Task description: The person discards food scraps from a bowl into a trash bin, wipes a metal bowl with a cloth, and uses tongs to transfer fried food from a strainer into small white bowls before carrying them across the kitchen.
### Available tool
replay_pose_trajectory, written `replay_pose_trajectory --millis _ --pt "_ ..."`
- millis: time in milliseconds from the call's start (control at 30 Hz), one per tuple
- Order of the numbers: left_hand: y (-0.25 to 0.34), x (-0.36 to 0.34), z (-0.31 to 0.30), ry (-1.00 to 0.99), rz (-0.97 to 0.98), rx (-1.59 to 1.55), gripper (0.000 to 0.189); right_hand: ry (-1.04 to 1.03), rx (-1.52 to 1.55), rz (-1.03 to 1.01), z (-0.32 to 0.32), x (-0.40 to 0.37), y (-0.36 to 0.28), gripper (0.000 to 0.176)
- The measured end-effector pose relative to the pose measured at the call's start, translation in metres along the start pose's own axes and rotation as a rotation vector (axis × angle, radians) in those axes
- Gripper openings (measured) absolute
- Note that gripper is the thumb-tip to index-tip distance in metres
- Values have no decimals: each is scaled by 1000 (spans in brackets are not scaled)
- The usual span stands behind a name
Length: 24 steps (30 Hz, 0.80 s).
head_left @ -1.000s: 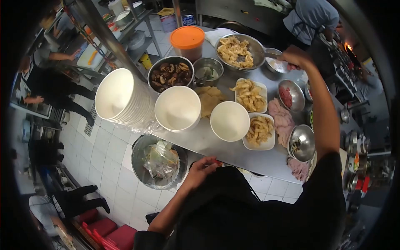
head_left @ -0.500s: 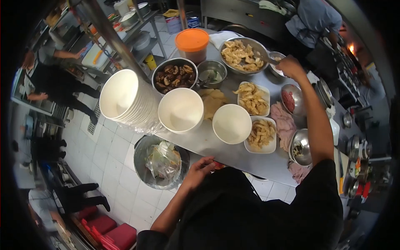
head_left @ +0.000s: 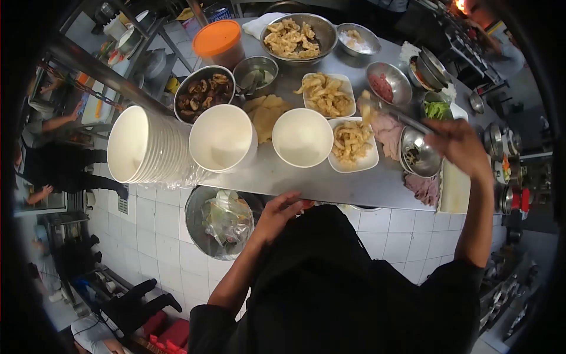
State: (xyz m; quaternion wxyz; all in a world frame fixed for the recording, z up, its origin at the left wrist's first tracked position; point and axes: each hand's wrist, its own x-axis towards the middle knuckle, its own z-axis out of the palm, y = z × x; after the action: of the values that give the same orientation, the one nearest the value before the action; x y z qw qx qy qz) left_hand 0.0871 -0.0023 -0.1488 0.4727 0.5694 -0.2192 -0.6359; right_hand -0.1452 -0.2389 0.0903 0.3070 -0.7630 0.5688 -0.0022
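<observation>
In my right hand (head_left: 460,144) is a long metal utensil (head_left: 407,121), gripped with closed fingers. Its far end is smeared by motion, with pale yellow food at the tip, beside a square white dish of fried strips (head_left: 352,144) and some pink sliced meat (head_left: 388,134). Under it lies a steel bowl with dark shreds (head_left: 420,154). My left hand (head_left: 278,217) hangs at the table's near edge, fingers apart and loosely bent, holding nothing visible. A white paper bucket (head_left: 302,137) stands beyond it, with a second bucket (head_left: 223,138) to the left.
Stacked buckets (head_left: 132,144) stand at the table's left edge over a lined bin (head_left: 227,224). Further back are mushrooms (head_left: 203,97), an orange-lidded tub (head_left: 218,44) and a large bowl of fried pieces (head_left: 298,38). A cutting board (head_left: 454,192) lies right. People work at left.
My right hand has come from the large bowl at the back toward the near right, bringing the utensil over the small bowls. The view has shifted. My left hand stays by the table edge.
</observation>
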Motion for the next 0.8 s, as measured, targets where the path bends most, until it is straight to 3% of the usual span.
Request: replay_pose_trajectory --millis 33,100,233,333,400,433,533,633,700,767,800 --pt "1 0 1 -20 4 2 36 -6 2 3 10 -6 11 36" --pt "5 -1 4 -39 -3 8 36 -97 91 -186 35 -9 42 36" --pt "-1 2 5 -104 0 21 36 -61 -102 -44 67 -23 20 37" --pt "-5 1 3 -98 10 62 36 -16 -227 -221 59 -27 9 38" --pt "-7 -3 2 -75 34 55 36 -90 -149 -28 39 -28 -4 40" --pt "-8 -5 1 -60 55 52 35 -89 -157 -52 35 -22 -4 40" --pt "-18 -5 -2 -31 59 2 35 172 -220 -337 24 18 -9 42" --pt "-16 -14 2 46 62 -85 35 192 -215 -402 21 80 -45 43" --pt "-11 -20 2 86 74 -64 35 285 -285 -553 31 138 -51 45" --pt "-14 -26 1 156 95 -182 36 39 -243 -318 31 169 -86 45" --pt "-16 -28 -2 176 73 -182 35 35 -245 -338 30 185 -97 45"
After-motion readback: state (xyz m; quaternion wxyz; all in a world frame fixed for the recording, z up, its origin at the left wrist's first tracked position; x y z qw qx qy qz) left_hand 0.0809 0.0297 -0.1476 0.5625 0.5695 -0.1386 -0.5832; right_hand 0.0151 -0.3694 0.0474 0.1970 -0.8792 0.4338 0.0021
